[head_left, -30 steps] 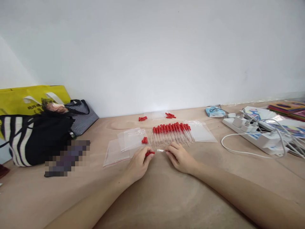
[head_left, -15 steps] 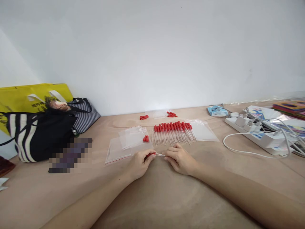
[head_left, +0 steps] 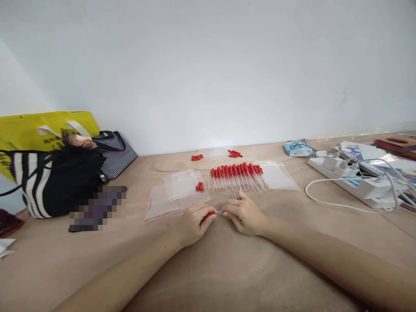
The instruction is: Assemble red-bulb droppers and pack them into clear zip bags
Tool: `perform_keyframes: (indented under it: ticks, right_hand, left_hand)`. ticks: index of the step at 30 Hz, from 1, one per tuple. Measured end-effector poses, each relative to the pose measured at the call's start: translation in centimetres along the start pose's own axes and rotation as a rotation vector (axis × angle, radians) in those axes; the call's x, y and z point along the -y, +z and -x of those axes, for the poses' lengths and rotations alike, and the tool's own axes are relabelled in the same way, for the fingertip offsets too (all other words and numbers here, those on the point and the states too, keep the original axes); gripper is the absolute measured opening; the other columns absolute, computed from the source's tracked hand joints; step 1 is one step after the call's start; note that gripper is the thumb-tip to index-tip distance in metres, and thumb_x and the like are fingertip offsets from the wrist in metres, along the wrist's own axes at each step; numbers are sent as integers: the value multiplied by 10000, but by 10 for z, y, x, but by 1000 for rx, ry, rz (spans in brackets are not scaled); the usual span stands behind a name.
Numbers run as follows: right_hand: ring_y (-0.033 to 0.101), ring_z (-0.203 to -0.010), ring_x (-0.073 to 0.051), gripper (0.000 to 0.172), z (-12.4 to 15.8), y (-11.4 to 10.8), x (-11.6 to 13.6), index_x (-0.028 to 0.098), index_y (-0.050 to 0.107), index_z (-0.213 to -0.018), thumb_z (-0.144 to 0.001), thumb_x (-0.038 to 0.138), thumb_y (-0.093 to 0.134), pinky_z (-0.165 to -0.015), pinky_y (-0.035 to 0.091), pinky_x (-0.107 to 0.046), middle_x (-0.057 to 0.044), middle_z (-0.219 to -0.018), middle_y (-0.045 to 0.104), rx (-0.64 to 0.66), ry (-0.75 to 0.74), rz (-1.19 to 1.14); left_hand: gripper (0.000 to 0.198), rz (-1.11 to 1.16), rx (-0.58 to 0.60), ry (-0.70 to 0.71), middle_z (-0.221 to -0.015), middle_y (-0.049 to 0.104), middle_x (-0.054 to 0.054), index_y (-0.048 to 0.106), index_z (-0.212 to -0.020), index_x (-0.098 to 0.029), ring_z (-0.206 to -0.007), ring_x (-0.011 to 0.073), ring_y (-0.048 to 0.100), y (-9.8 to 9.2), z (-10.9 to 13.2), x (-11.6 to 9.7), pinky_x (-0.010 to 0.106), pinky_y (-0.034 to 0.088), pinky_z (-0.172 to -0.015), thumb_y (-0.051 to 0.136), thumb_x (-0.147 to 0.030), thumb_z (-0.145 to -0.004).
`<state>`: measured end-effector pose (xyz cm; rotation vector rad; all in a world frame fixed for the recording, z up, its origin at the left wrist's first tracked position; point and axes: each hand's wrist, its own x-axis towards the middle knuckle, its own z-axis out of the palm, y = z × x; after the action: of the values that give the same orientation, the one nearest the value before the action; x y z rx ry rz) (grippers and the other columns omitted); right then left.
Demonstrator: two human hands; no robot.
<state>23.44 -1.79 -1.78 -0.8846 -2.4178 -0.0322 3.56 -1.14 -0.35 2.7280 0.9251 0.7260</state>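
Note:
Between the fingers of my left hand (head_left: 195, 223) is a red rubber bulb (head_left: 209, 214), mostly covered by the fingertips. My right hand (head_left: 243, 214) pinches a thin clear glass dropper tube (head_left: 219, 212), whose short visible stretch meets the bulb. Just beyond the hands lies a row of droppers (head_left: 235, 177) with red bulbs and clear stems, side by side. Two or so loose red bulbs (head_left: 199, 186) rest on clear zip bags (head_left: 177, 197) to the left of the row.
Farther back are more red bulbs (head_left: 235, 153) and clear tubes (head_left: 219, 153). Another clear bag (head_left: 282, 177) lies right of the row. A white power strip (head_left: 344, 182) with cables and a blue mask (head_left: 297, 149) sit rightward; a black bag (head_left: 65, 186) stands left.
My hands have drawn slightly closer together, and less of the glass tube shows between them. The view has shifted a little.

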Motion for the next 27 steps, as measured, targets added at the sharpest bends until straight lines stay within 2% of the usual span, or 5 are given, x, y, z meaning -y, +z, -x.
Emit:
perform_keyframes:
  ticks: [11, 16, 21, 24, 27]
  right_hand:
    - [420, -595, -107, 243, -5, 2, 2, 147, 557, -797, -865, 187, 327, -617, 218, -267, -25, -733, 580, 27, -9, 24]
    - [422, -687, -140, 230, -4, -4, 1, 172, 595, -821, -859, 266, 388, -629, 212, -281, -34, -727, 563, -8, -39, 169]
    - [411, -674, -144, 230, -2, -7, 2, 184, 618, -788, -846, 278, 416, -615, 200, -295, -33, -688, 559, -12, -92, 258]
    - [439, -688, -148, 210, 1, -8, -5, 183, 618, -804, -836, 255, 423, -632, 218, -298, -36, -707, 581, -15, -34, 243]
    - [486, -730, -156, 211, 4, -12, -24, 179, 608, -878, -828, 232, 410, -666, 253, -290, -46, -757, 607, -112, 182, 206]
  left_hand:
    - [222, 27, 13, 33, -766, 612, 50, 576, -845, -148, -722, 157, 545, 0, -2, -1, 274, 417, -699, 371, -230, -871]
    - [192, 1, -1, 49, -791, 650, 16, 592, -886, -187, -737, 151, 566, -3, -2, 5, 304, 381, -755, 407, -235, -869]
    - [203, 7, 33, 109, -806, 663, -2, 586, -998, -227, -755, 157, 573, -5, -1, 13, 327, 370, -755, 437, -232, -861]
    - [295, 9, -9, 75, -927, 632, 21, 494, -1147, -234, -868, 172, 539, -6, 1, 16, 337, 373, -814, 445, -227, -856]
    - [411, 27, -86, -43, -1073, 543, 64, 387, -1231, -209, -986, 187, 483, -8, 2, 16, 340, 378, -866, 480, -231, -831]
